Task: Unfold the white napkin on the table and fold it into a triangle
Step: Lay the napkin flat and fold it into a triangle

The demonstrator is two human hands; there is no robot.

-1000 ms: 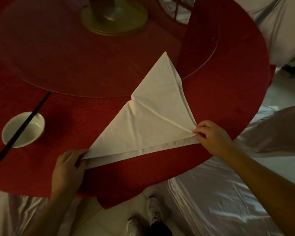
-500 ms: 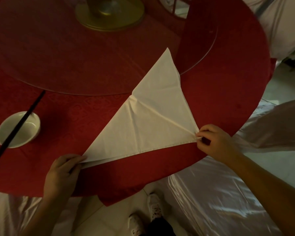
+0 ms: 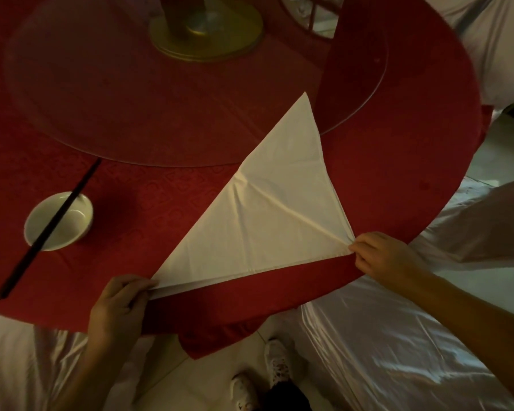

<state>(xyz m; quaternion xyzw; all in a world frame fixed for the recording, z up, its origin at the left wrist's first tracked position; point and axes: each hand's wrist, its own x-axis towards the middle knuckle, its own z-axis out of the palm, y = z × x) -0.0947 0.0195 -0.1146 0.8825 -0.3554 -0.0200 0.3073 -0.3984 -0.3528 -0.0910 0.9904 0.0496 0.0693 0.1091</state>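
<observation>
The white napkin (image 3: 264, 221) lies flat on the round red table (image 3: 398, 179), folded into a triangle with its point toward the glass turntable. A lower layer shows as a thin strip along the near edge. My left hand (image 3: 118, 307) pinches the napkin's near-left corner at the table's front edge. My right hand (image 3: 383, 256) pinches the near-right corner, where creases fan out across the cloth.
A small white bowl (image 3: 72, 229) with black chopsticks (image 3: 27, 262) laid across it sits at the left. A glass turntable (image 3: 101, 99) with a gold base (image 3: 208, 34) fills the table's middle. Chairs in shiny white covers (image 3: 383, 351) stand around. My shoes (image 3: 276, 363) show below.
The napkin's near edges have been drawn closer together, narrowing the strip of lower layer. Both hands stay on their corners, the right one slightly farther right.
</observation>
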